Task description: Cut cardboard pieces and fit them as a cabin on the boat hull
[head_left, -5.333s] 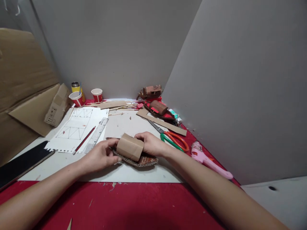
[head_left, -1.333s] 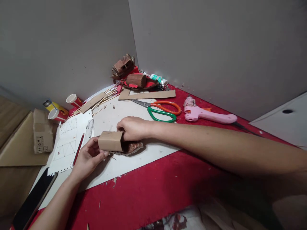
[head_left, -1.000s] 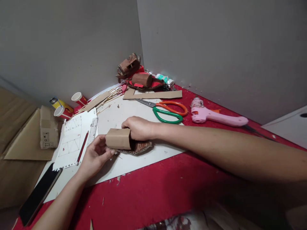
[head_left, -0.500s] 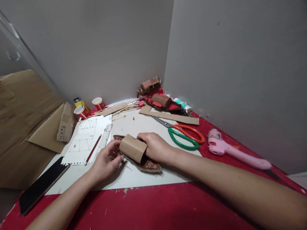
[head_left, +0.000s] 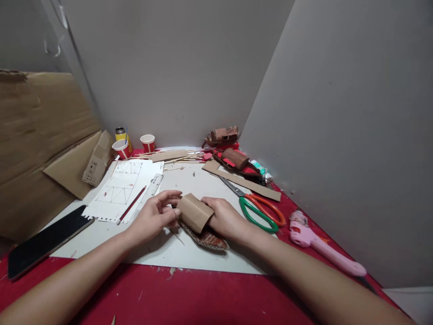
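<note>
A small cardboard boat hull (head_left: 209, 240) with a brown, shiny inside lies on the white sheet, its near end pointing right. Over its middle sits a bent piece of tan cardboard (head_left: 195, 212), arched like a roof. My right hand (head_left: 225, 219) grips the right side of this piece, fingers partly hidden behind and under it. At the left end, my left hand (head_left: 160, 212) curls its fingers and thumb around the boat and the roof's edge. Whether the roof is fixed to the hull I cannot tell.
Right of my hands lie scissors (head_left: 259, 212) and a pink glue gun (head_left: 324, 248). Two finished-looking boats (head_left: 233, 160) stand at the back near cardboard strips (head_left: 248, 183). Leftward are a drawing (head_left: 118, 189), a pencil (head_left: 131, 205), a ruler (head_left: 149, 192), a phone (head_left: 47, 241) and paper cups (head_left: 148, 143).
The view has turned and tilted slightly, so everything sits differently in the picture. Both hands stay at the boat and the tan piece; my left fingers have shifted a little at its left end.
</note>
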Action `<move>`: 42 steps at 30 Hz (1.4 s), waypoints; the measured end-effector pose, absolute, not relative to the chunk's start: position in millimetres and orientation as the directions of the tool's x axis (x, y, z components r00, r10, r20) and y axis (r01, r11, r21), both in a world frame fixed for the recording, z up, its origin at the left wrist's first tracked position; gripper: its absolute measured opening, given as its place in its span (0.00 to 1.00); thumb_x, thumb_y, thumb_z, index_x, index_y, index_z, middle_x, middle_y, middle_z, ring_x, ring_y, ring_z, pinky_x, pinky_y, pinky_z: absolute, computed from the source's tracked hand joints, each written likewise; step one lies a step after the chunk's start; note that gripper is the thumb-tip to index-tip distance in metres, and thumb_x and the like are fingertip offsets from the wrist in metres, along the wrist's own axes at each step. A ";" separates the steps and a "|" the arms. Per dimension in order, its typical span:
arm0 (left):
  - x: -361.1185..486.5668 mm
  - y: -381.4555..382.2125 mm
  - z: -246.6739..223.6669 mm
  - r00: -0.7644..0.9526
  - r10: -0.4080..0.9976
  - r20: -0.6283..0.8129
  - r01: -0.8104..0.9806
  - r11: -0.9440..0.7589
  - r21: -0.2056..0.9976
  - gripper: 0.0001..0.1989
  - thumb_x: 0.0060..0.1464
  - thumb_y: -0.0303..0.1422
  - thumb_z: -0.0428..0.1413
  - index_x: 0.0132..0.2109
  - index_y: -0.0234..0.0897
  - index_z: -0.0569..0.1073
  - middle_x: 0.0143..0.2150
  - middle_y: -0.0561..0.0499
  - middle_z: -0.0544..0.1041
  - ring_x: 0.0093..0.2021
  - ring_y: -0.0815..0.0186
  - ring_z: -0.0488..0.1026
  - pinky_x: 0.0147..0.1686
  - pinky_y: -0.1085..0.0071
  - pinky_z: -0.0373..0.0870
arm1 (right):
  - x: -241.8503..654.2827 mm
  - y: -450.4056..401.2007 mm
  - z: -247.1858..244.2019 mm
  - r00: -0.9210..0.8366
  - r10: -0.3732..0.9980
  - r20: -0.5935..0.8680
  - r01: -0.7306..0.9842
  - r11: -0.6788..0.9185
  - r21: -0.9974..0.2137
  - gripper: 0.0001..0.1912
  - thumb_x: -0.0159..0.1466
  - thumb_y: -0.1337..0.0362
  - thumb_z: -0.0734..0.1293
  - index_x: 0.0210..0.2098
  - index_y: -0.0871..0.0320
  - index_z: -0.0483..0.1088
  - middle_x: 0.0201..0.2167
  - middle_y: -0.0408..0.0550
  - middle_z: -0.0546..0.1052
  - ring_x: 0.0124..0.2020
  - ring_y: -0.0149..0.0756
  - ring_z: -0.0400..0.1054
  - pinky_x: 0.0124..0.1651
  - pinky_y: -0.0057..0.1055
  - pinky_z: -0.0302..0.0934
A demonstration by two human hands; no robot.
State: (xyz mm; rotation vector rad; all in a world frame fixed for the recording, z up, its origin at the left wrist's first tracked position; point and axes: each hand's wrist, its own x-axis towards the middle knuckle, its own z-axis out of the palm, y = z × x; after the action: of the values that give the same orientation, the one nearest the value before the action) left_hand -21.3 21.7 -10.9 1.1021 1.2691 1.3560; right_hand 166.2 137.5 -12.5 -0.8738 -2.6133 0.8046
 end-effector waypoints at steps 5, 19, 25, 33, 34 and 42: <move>-17.4 27.8 -16.9 -0.083 0.997 0.009 -0.092 -0.017 0.996 0.15 0.52 0.30 0.61 0.48 0.36 0.73 0.35 0.48 0.76 0.25 0.72 0.68 0.28 0.69 0.66 | 165.7 137.5 -17.3 -0.794 0.606 0.056 0.464 0.662 -0.588 0.07 0.59 0.72 0.64 0.35 0.60 0.73 0.33 0.52 0.80 0.33 0.39 0.73 0.35 0.28 0.59; -18.2 25.2 -18.7 -0.058 0.997 0.051 -0.024 -0.052 0.998 0.10 0.54 0.27 0.57 0.44 0.39 0.73 0.32 0.52 0.74 0.23 0.72 0.63 0.24 0.71 0.58 | 190.7 148.8 22.9 -0.801 0.596 0.053 0.368 0.561 -0.742 0.34 0.64 0.52 0.64 0.67 0.55 0.58 0.64 0.56 0.68 0.60 0.47 0.66 0.56 0.44 0.67; -14.3 20.4 -17.2 -0.233 0.965 0.121 0.083 -0.104 0.991 0.15 0.50 0.25 0.58 0.46 0.38 0.75 0.35 0.49 0.76 0.27 0.69 0.67 0.30 0.68 0.65 | 167.4 113.7 0.3 -0.868 0.487 0.092 0.351 0.735 -0.580 0.35 0.67 0.56 0.61 0.71 0.59 0.51 0.68 0.58 0.61 0.67 0.46 0.57 0.68 0.50 0.52; -10.5 7.1 -12.8 -0.494 0.759 -0.423 -0.457 0.187 0.870 0.19 0.49 0.25 0.62 0.49 0.33 0.71 0.42 0.40 0.76 0.35 0.60 0.78 0.33 0.62 0.77 | 174.0 110.7 -2.3 -0.858 0.510 0.060 0.406 0.744 -0.531 0.36 0.68 0.56 0.60 0.72 0.52 0.45 0.70 0.55 0.58 0.67 0.48 0.58 0.66 0.52 0.55; -8.5 6.7 -14.2 -0.451 0.767 -0.457 -0.497 0.210 0.842 0.19 0.49 0.25 0.63 0.49 0.32 0.71 0.41 0.40 0.77 0.35 0.59 0.78 0.34 0.62 0.77 | 173.7 110.8 -3.1 -0.855 0.514 0.065 0.406 0.742 -0.534 0.36 0.68 0.56 0.60 0.72 0.52 0.45 0.70 0.55 0.59 0.67 0.48 0.59 0.66 0.52 0.56; 0.3 12.7 -15.4 -0.298 0.845 -0.445 -0.586 0.206 0.783 0.13 0.48 0.22 0.62 0.42 0.31 0.74 0.35 0.44 0.78 0.33 0.65 0.77 0.42 0.66 0.74 | 171.9 118.3 -8.7 -0.755 0.651 0.076 0.440 0.590 -0.677 0.37 0.65 0.55 0.61 0.71 0.59 0.51 0.69 0.57 0.60 0.68 0.47 0.56 0.68 0.50 0.50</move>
State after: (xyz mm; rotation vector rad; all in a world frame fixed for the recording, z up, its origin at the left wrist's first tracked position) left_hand 0.3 12.7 -15.4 0.2918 1.2093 1.4438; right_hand 171.9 118.3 -8.7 -0.8888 -2.5059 0.9405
